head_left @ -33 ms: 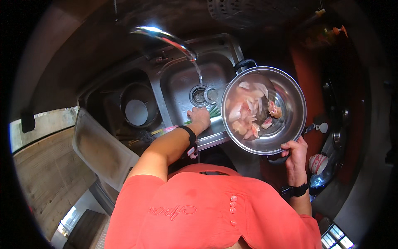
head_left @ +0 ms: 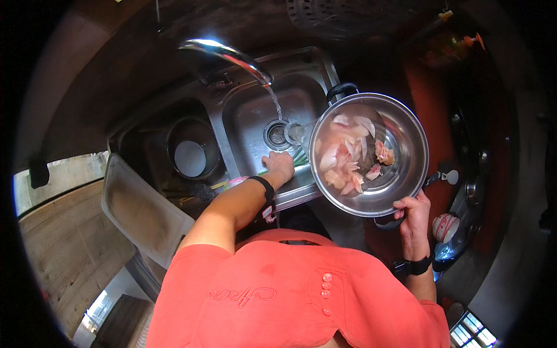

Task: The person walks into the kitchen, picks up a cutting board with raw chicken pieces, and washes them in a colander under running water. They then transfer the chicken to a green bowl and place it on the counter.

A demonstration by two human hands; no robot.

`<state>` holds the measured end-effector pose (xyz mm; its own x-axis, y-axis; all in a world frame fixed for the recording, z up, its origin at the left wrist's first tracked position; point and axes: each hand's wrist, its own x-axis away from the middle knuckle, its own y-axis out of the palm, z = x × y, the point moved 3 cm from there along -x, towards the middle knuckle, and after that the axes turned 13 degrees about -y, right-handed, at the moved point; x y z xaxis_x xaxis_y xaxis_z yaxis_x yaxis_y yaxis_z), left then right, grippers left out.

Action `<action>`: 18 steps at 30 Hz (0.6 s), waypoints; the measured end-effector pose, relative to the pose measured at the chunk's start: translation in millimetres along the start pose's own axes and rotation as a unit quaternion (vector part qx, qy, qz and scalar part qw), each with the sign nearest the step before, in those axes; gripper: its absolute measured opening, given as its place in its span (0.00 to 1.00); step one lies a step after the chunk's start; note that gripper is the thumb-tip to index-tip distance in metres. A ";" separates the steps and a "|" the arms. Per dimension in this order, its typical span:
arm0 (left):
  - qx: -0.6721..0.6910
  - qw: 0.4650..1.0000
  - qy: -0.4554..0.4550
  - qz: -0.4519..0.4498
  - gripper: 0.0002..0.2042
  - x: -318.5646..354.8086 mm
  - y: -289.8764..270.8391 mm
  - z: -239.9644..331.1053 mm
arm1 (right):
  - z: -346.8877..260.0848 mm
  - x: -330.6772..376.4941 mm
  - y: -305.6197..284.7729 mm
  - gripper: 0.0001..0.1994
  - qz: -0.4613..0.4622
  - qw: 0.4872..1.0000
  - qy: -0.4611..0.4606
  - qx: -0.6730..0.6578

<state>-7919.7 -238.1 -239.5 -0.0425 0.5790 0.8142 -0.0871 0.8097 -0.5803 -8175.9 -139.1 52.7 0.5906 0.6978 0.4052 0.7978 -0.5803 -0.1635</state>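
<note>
My right hand (head_left: 413,211) grips the near rim and handle side of a steel pot (head_left: 422,156). The pot hangs over the sink's right edge, tilted left. Pale raw meat pieces (head_left: 345,153) lie in cloudy water on its left side, and two redder pieces (head_left: 383,152) sit nearer its middle. My left hand (head_left: 279,165) is down in the steel sink basin (head_left: 243,127), fingers curled over green onion stalks (head_left: 300,155) that show on both sides of it. Its fingertips are partly hidden.
Water runs from the curved faucet (head_left: 232,56) to the drain (head_left: 277,134). In the left basin stands a dark pan with a pale round item (head_left: 190,158). A pale board (head_left: 142,203) leans at the left. A red-and-white bowl (head_left: 445,228) stands right of the pot.
The view has shifted very slightly. Both hands and the pot hold nearly the same places.
</note>
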 end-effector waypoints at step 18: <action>0.504 0.805 0.010 -0.313 0.05 42.1 -101.7 -65.8 | 5.5 7.8 2.9 0.20 0.052 0.997 0.050 -0.004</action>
<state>-7847.1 -289.8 -147.3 0.3392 0.0972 0.9357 -0.8493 0.4593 0.2602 -8168.3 -133.0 50.5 0.6544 0.5888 0.4744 0.7318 -0.6510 -0.2015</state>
